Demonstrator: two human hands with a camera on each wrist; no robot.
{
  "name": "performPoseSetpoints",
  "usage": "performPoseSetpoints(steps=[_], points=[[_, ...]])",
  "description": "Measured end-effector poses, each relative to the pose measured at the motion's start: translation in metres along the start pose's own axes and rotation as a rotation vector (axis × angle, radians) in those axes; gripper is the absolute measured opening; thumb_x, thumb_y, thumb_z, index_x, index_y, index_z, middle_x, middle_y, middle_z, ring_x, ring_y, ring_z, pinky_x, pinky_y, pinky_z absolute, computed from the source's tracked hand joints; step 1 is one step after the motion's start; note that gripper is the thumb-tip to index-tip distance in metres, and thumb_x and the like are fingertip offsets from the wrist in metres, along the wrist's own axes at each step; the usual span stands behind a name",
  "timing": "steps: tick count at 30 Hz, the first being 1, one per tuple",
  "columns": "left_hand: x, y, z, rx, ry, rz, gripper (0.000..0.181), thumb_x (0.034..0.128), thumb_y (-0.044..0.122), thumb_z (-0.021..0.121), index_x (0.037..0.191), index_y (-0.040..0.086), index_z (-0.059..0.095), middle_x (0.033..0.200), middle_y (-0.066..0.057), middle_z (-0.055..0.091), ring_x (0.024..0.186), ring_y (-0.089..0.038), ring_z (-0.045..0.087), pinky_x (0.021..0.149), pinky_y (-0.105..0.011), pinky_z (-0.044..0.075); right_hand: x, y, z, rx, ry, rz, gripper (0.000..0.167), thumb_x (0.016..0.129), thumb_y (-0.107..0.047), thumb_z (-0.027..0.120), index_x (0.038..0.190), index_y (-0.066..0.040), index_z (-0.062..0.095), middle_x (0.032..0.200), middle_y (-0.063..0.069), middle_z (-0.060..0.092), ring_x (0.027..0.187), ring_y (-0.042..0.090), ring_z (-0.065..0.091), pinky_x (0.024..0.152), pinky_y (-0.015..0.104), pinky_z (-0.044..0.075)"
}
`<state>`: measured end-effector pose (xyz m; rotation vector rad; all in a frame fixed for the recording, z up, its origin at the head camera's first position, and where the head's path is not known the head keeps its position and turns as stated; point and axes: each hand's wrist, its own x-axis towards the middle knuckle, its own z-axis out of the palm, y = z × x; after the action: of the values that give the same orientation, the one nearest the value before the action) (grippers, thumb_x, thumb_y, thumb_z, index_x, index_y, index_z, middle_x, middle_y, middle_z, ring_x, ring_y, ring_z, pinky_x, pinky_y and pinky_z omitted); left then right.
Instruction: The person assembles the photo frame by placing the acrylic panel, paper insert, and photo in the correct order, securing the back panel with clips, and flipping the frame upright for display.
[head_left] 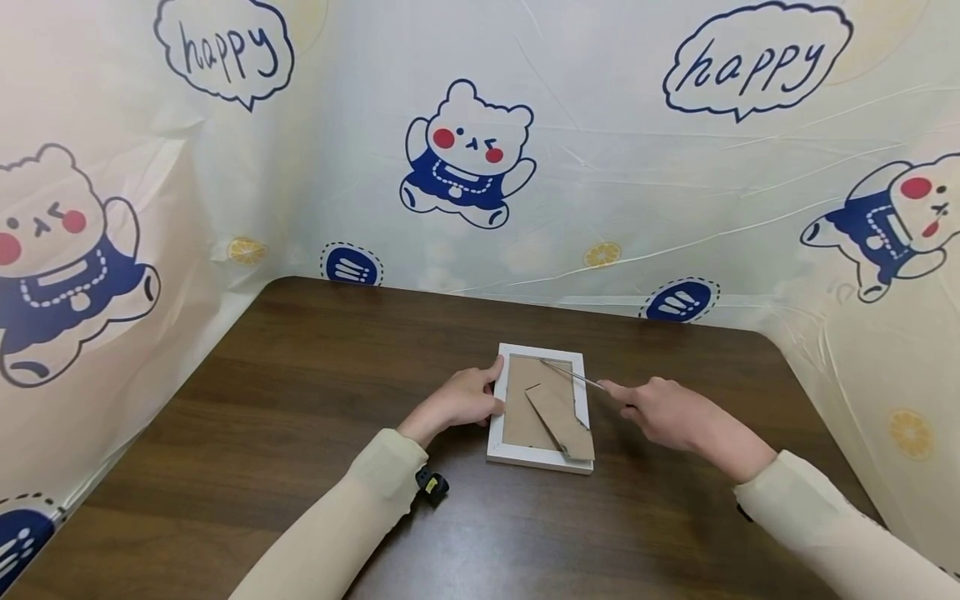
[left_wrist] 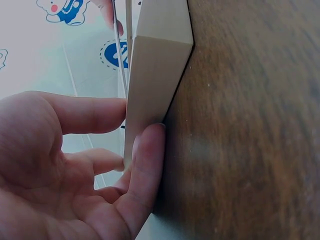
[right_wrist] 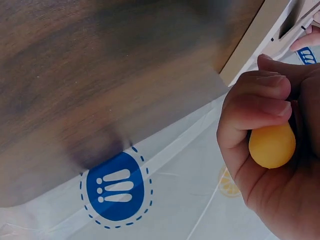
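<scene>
A white picture frame (head_left: pixel 540 457) lies back side up on the table, its brown backing board (head_left: pixel 519 417) facing me. A brown stand flap (head_left: pixel 558 406) on the backing is tilted, its lower end over the frame's bottom right. My left hand (head_left: pixel 467 397) grips the frame's left edge; in the left wrist view, fingers (left_wrist: pixel 147 155) press its side. My right hand (head_left: pixel 663 412) holds a screwdriver (head_left: pixel 581 377) by its yellow handle (right_wrist: pixel 272 145). The thin metal shaft crosses the frame's right rim, its tip at the top edge of the backing.
The dark brown wooden table (head_left: pixel 300 392) extends around the frame on every side. A pale printed curtain (head_left: pixel 600 183) with bears and "happy" bubbles hangs behind and along both sides. A small black device (head_left: pixel 432 485) sits at the left wrist.
</scene>
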<state>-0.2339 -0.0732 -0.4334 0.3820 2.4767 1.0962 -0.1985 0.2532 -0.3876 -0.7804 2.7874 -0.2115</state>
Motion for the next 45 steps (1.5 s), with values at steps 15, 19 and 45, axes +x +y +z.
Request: performPoseSetpoints(steps=[15,19,45], points=[[-0.001,-0.002,0.001,-0.029,-0.002,0.010,0.085,0.0955,0.013,0.072,0.167,0.010,0.028,0.084,-0.010,0.060,0.062,-0.019,0.065,0.061,-0.029,0.051,-0.011,-0.020,0.025,-0.395,0.305,-0.103,0.063,0.084,0.015,0.064,0.143,-0.007,0.063,0.051,-0.002,0.035,0.044,0.012,0.034,0.038,0.027,0.036],[-0.002,-0.002,0.000,-0.035,-0.006,0.010,0.085,0.0957,0.013,0.072,0.168,0.011,0.027,0.085,-0.010,0.060,0.063,-0.020,0.065,0.061,-0.029,0.050,-0.011,-0.023,0.030,-0.423,0.319,-0.116,0.063,0.083,0.015,0.065,0.142,-0.004,0.064,0.051,0.000,0.038,0.043,0.014,0.038,0.038,0.029,0.038],[-0.002,-0.001,-0.001,-0.028,-0.016,0.006,0.087,0.0960,0.014,0.072,0.169,0.012,0.024,0.087,-0.010,0.061,0.065,-0.019,0.065,0.064,-0.029,0.050,-0.013,-0.038,0.050,-0.530,0.419,-0.084,0.063,0.081,0.013,0.070,0.142,-0.001,0.064,0.049,0.003,0.038,0.040,0.019,0.045,0.038,0.031,0.042]])
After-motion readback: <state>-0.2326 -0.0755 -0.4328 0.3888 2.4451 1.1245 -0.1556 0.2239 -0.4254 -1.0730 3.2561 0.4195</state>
